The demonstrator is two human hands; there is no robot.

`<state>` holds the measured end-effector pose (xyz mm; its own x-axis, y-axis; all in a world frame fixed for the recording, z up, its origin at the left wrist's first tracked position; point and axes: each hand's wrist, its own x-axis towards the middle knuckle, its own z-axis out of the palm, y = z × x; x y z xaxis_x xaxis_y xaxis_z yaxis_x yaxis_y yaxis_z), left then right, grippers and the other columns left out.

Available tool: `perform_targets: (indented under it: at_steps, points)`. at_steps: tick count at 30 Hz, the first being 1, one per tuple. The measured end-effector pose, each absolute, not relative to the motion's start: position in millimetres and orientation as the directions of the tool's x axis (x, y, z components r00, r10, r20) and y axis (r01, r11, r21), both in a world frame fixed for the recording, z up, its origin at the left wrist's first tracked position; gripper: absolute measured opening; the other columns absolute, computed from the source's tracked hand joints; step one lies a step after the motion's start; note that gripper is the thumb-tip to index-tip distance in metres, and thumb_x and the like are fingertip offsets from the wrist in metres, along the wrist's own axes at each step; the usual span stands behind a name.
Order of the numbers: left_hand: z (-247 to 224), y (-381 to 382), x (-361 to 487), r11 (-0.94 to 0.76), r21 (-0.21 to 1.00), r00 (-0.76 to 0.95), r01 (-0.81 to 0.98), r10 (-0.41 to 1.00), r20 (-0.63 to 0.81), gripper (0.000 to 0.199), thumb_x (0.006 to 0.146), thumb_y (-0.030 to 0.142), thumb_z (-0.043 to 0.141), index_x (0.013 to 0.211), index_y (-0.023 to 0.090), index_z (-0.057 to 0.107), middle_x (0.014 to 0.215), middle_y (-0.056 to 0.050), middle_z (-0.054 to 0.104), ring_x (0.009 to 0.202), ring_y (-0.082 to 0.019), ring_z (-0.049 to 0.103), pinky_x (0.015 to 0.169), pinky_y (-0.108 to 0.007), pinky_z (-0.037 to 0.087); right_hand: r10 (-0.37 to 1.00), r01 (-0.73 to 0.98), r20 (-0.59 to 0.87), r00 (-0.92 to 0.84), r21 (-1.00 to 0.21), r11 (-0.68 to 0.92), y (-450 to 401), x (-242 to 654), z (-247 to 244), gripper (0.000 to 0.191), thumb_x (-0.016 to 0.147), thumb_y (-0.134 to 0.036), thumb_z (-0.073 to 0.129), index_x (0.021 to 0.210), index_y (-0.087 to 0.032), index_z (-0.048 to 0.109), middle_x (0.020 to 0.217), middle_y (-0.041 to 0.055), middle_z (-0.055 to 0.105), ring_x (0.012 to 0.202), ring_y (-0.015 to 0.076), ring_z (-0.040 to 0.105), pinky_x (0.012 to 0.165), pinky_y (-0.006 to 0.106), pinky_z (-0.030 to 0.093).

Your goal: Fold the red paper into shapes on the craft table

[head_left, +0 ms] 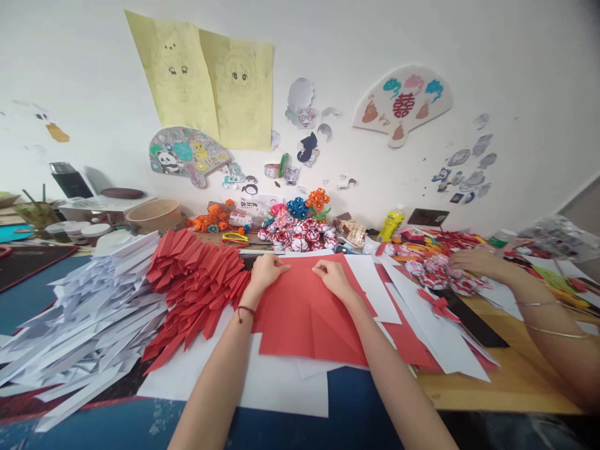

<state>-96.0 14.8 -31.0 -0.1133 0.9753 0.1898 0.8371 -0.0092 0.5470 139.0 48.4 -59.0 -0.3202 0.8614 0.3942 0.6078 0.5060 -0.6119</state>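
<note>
A creased sheet of red paper (307, 319) lies in front of me on top of white sheets (285, 387). At its far left part, my left hand (268, 272) is closed, with thumb and fingers pinched on the paper. My right hand (332, 278) pinches the same sheet a little to the right, its fingertips near the far edge. Close to my left wrist is a heap of folded red paper strips (197, 281). Further left spreads a large pile of folded white paper strips (94, 306).
On the right, another person's hand (475, 262) reaches over red-and-white paper balls (435, 272). A black strip (478, 322) lies on the wooden table (462, 390). Along the wall stand paper flowers (297, 209), a yellow bottle (391, 224) and a beige bowl (154, 215).
</note>
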Motion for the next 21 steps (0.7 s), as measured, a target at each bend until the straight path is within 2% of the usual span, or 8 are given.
perform_targets:
  at_steps: [8,16,21]
  points:
    - [-32.9,10.9,-89.1,0.17,0.496,-0.281,0.852,0.947,0.158,0.032,0.074,0.05,0.068,0.08,0.019,0.069,0.087,-0.011,0.072,0.085,-0.024,0.066,0.07,-0.027,0.044,0.863,0.604,0.409,-0.296,-0.62,0.501,49.9,136.9,-64.8,0.016,0.083,-0.032,0.057,0.073,-0.02,0.064,0.075,0.0034,0.069,0.071,0.0188,0.061,0.065,0.028,0.04]
    - [-26.6,-0.3,-79.9,0.174,0.399,-0.263,0.9,0.947,0.182,0.027,0.078,0.042,0.065,0.087,0.017,0.065,0.097,-0.016,0.069,0.092,-0.032,0.065,0.072,-0.035,0.048,0.861,0.608,0.401,-0.312,-0.612,0.506,50.0,136.2,-64.8,0.012,0.082,-0.028,0.058,0.074,-0.02,0.062,0.077,0.0032,0.068,0.072,0.018,0.06,0.066,0.028,0.041]
    - [-25.1,-2.9,-78.0,0.195,0.393,-0.277,0.898,0.947,0.163,0.027,0.079,0.041,0.064,0.091,0.017,0.064,0.1,-0.016,0.068,0.094,-0.031,0.065,0.075,-0.034,0.049,0.86,0.617,0.393,-0.325,-0.601,0.508,52.2,135.8,-66.6,0.011,0.082,-0.027,0.058,0.074,-0.021,0.06,0.076,0.0027,0.066,0.072,0.0177,0.059,0.065,0.028,0.04]
